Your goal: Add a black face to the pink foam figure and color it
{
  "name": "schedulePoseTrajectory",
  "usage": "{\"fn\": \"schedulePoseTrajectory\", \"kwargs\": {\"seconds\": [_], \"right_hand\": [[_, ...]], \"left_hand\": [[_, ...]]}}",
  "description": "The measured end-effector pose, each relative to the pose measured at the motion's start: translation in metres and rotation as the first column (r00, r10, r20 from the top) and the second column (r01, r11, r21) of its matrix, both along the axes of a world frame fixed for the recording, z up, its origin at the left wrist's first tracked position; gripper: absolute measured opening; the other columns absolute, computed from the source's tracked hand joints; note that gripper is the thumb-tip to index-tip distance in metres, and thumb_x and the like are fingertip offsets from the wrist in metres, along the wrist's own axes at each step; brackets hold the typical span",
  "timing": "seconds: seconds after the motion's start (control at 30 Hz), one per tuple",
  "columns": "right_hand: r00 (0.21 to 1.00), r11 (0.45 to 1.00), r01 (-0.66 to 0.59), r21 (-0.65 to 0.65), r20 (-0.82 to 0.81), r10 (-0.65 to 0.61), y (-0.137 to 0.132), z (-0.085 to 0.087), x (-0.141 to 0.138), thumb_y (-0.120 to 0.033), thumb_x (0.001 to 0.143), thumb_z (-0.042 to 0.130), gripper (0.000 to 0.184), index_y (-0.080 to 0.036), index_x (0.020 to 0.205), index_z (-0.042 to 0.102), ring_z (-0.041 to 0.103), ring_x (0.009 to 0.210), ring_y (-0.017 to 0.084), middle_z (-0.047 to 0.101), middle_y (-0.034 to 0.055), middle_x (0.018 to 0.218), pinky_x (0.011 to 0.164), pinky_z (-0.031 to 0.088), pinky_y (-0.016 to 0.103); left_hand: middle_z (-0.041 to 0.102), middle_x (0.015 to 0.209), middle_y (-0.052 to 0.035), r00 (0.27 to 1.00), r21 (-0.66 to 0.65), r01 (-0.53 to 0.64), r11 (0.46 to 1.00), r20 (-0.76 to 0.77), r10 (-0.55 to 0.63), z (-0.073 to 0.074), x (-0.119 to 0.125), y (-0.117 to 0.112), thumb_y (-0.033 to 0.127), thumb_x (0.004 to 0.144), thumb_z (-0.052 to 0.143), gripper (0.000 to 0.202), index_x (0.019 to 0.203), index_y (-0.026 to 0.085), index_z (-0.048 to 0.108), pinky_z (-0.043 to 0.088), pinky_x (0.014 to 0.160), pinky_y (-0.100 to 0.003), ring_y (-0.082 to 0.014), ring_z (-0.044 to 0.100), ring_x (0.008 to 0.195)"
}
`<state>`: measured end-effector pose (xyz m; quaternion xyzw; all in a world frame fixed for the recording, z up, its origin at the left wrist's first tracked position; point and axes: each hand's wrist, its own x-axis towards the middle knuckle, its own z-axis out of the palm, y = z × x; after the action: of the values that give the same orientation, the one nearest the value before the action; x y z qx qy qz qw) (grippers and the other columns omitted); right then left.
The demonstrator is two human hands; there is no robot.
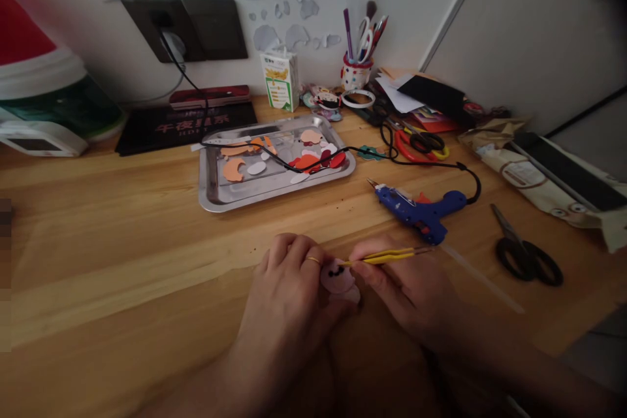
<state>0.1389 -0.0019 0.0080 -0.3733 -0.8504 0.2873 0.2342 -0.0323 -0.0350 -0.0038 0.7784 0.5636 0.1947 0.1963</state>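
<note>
we have before us a pale wooden tabletop (122,228). well ahead of our hands sits a shallow rectangular silver metal tray (215,201), a thin black cord (279,158) stretched across it. our left hand (289,287) is curled, our right hand (401,281) pinched closed. beyond the right lies a blue glue gun (416,212), then black-handled scissors (523,256). our right grips slim yellow tweezers (386,256), one end at the rounded pale pink paper piece (339,284) our left holds. orange, white and red paper cutouts (234,170) lie in the tray, partly under the cord.
</note>
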Motion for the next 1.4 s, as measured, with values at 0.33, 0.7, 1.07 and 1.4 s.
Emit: {"fn": "schedulePoseTrajectory", "kwargs": {"seconds": [0.33, 0.7, 1.07, 1.4], "right_hand": [[1.0, 1.0, 0.002, 0.021, 0.012, -0.002, 0.0009, 0.0008, 0.0001, -0.019, 0.09, 0.034, 0.021, -0.017, 0.087, 0.055, 0.059, 0.078, 0.014, 0.064, 0.0027, 0.082, 0.07, 0.043, 0.025], [1.0, 0.998, 0.005, 0.056, 0.006, -0.005, -0.0003, -0.0006, 0.0016, -0.017, 0.09, 0.035, 0.019, -0.018, 0.085, 0.053, 0.058, 0.076, 0.013, 0.063, 0.0024, 0.079, 0.069, 0.043, 0.024], [1.0, 0.999, -0.014, 0.041, 0.021, 0.013, -0.0017, -0.0009, 0.0004, -0.017, 0.09, 0.036, 0.018, -0.017, 0.087, 0.054, 0.057, 0.075, 0.012, 0.062, 0.0009, 0.08, 0.069, 0.041, 0.022], [0.999, 0.998, -0.038, 0.048, -0.013, 0.039, -0.0019, -0.0034, -0.0008, -0.015, 0.088, 0.039, 0.015, -0.019, 0.089, 0.053, 0.058, 0.078, 0.012, 0.063, 0.0003, 0.084, 0.07, 0.043, 0.023]], "left_hand": [[0.058, 0.09, -0.0083, 1.0, 0.011, 0.001, 1.0, 0.01, -0.001, -0.0004, -0.001, -0.0013, 0.031, 0.07, 0.071, 0.029, 0.09, 0.014, 0.059, 0.044, 0.076, -0.045, -0.027, 0.043, 0.089], [0.058, 0.091, -0.0084, 1.0, -0.006, -0.002, 1.0, 0.009, 0.002, 0.0001, -0.0009, -0.0009, 0.032, 0.069, 0.071, 0.03, 0.091, 0.015, 0.059, 0.043, 0.077, -0.045, -0.0275, 0.043, 0.09], [0.058, 0.09, -0.0094, 0.999, 0.012, 0.014, 1.0, 0.03, -0.014, 0.0002, 0.0005, -0.0004, 0.031, 0.074, 0.066, 0.024, 0.089, 0.014, 0.059, 0.043, 0.076, -0.044, -0.0272, 0.043, 0.089], [0.059, 0.087, -0.0084, 0.999, 0.046, 0.01, 0.999, 0.032, -0.011, -0.0007, -0.0004, -0.0009, 0.031, 0.074, 0.065, 0.02, 0.086, 0.016, 0.059, 0.044, 0.074, -0.043, -0.0269, 0.044, 0.088]]}}
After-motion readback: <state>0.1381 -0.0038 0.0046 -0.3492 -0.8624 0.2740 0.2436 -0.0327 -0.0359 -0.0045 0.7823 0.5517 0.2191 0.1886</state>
